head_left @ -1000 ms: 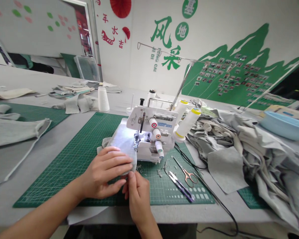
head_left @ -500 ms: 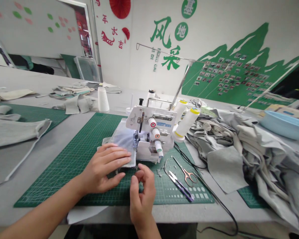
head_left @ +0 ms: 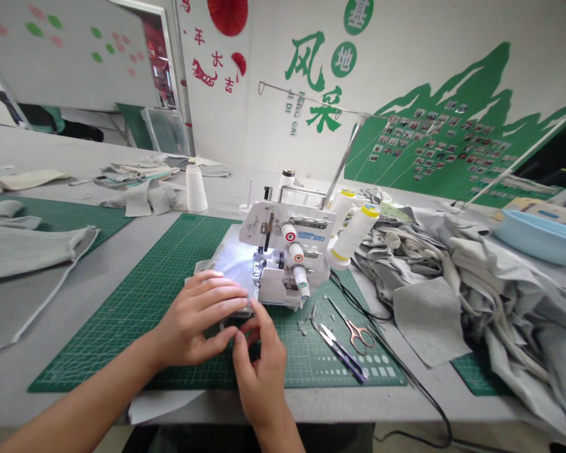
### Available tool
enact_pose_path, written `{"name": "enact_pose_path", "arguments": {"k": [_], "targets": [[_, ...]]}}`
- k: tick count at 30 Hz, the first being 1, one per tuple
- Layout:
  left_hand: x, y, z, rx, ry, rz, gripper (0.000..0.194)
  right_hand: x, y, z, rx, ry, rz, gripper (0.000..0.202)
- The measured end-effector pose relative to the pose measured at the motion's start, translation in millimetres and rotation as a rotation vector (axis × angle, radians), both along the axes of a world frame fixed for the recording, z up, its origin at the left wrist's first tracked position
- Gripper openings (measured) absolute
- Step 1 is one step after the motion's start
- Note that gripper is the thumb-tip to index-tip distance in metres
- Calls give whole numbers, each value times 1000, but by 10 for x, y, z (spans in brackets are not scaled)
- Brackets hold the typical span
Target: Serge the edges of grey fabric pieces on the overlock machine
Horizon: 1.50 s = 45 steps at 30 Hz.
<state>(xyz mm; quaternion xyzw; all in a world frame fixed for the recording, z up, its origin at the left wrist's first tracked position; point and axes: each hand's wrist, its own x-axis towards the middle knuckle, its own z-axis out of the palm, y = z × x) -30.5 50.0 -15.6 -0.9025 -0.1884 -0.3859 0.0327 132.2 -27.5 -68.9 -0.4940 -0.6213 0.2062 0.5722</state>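
A white overlock sewing machine [head_left: 287, 251] stands on a green cutting mat [head_left: 170, 251], its lamp shining on light grey fabric [head_left: 233, 255] at the needle area. My left hand [head_left: 207, 321] lies flat over the fabric's near left part, fingers stretched out. My right hand [head_left: 261, 365] is at the fabric's near right corner, just in front of the machine, index finger at the edge and thumb close to my left thumb. Its fingers are curled, and whether they pinch the fabric is hidden.
Orange-handled scissors [head_left: 358, 336] and purple thread snips [head_left: 344, 355] lie right of the machine beside black cables. A heap of grey fabric [head_left: 434, 283] and a blue basin [head_left: 542, 236] are further right. Thread cones [head_left: 356, 236] stand behind; grey cloth [head_left: 28, 251] lies left.
My right hand has moved left and slightly up, up to the fabric's near corner. My left hand has stayed in place on the fabric.
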Motion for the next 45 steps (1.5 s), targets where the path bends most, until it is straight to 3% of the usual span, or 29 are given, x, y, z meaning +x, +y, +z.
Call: {"name": "enact_pose_path", "arguments": {"k": [18,45], "targets": [[16,24,9,-46,45,118,45,-6,-33,-6,40,48,-86,41],[156,-8,60,-50,133,310,48,-10,-40,-12,25,89,-65,38]]}}
